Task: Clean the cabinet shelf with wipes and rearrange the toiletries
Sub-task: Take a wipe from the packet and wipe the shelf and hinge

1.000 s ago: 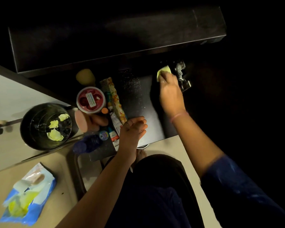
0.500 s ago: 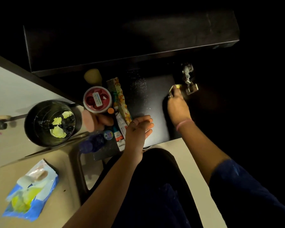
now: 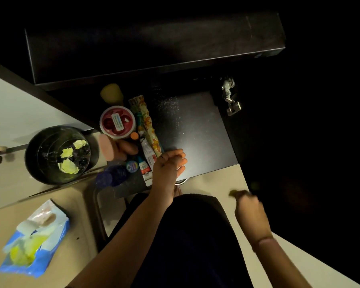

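Dark shelf (image 3: 195,129) looks half wiped; toiletries (image 3: 146,129) unsorted. Left hand (image 3: 168,165) rests relaxed; right hand (image 3: 250,208) pinches wipe (image 3: 234,192).

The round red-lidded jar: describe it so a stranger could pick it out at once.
Start at the dark cabinet shelf and go to the cluster of toiletries along its left edge. The round red-lidded jar sits there, beside the floral-patterned comb. It alone is wide and circular, with a white rim and a pale label across its lid.
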